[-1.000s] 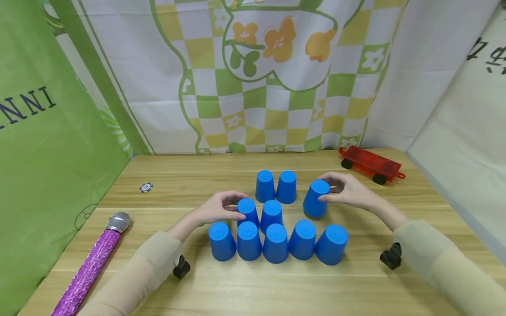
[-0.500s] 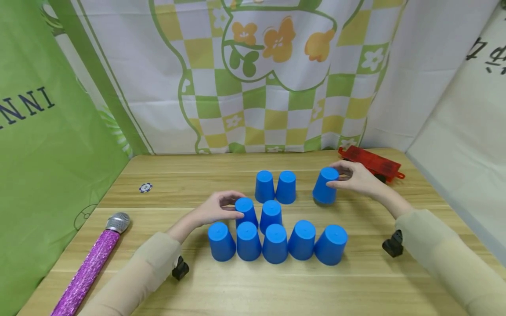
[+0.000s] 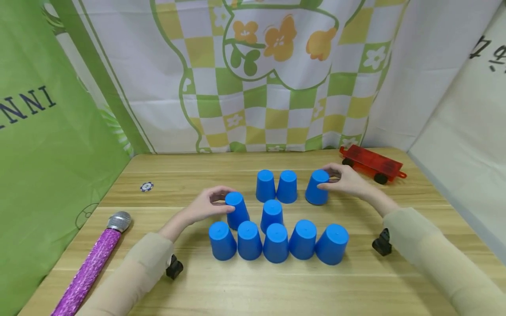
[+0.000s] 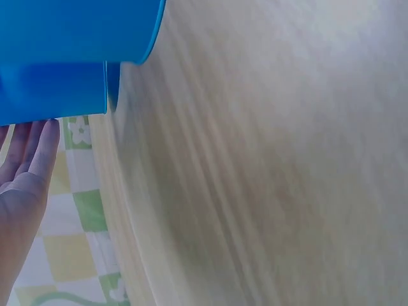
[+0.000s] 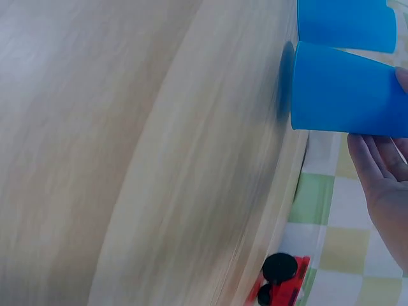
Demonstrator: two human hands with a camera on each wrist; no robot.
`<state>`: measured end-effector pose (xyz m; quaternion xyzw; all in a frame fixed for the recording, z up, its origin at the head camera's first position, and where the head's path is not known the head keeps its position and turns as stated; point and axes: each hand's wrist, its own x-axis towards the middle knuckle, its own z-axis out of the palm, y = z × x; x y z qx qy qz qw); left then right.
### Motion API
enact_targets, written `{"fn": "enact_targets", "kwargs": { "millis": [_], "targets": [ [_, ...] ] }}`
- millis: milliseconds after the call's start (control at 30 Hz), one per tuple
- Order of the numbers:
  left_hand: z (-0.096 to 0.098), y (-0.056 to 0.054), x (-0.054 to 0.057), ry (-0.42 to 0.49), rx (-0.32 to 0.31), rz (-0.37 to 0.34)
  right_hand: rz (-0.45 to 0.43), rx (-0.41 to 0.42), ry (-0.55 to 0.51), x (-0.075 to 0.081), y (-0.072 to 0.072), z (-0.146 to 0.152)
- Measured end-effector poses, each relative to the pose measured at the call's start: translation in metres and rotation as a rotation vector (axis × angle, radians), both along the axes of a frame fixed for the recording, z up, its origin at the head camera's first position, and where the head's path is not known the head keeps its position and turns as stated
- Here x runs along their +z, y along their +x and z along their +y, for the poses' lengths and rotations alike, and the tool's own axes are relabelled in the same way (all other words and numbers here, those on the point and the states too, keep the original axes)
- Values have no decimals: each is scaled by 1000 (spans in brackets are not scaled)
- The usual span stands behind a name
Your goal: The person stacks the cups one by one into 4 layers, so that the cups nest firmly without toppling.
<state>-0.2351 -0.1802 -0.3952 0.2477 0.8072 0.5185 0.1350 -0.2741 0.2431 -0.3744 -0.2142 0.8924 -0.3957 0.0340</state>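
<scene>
Both hands are full here: the left hand has an upside-down blue cup pinched between thumb and fingers, and the right hand has another blue cup in pretty much the same hold. Picture a clock around the lone cup in the middle of the bench, with 12 pointing away from the person. Lefty's cup is at roughly 9, just behind the front row, and righty's is at about 2, its rim right down by the wood; can't tell if it's touching. Two more cups stand side by side at 12. The front row of five cups runs from around 8 through 6 to 4, all bottoms up. Further out there's a mic with a sparkly purple handle toward 8 or 9, a poker chip near 10, and a red toy cart out at 2, beyond the right hand. Checkered cloth hangs behind it all at 12.
</scene>
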Motion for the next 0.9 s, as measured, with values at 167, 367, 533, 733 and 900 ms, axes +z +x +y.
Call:
{"fn": "enact_targets", "kwargs": {
  "millis": [167,367,533,733,900],
  "targets": [
    [-9,-3,2,-3,58,16,-8,20,-14,-2,-1,-9],
    [-17,-9,4,-5,111,20,-13,31,-19,-4,-3,-15],
    [-21,-13,6,-34,141,35,-11,38,-11,-4,-3,-19],
    [-23,-23,11,-58,151,48,-10,46,-5,-2,-3,-20],
    [-23,-32,16,-42,168,51,-4,52,2,-2,-4,-20]
  ]
}}
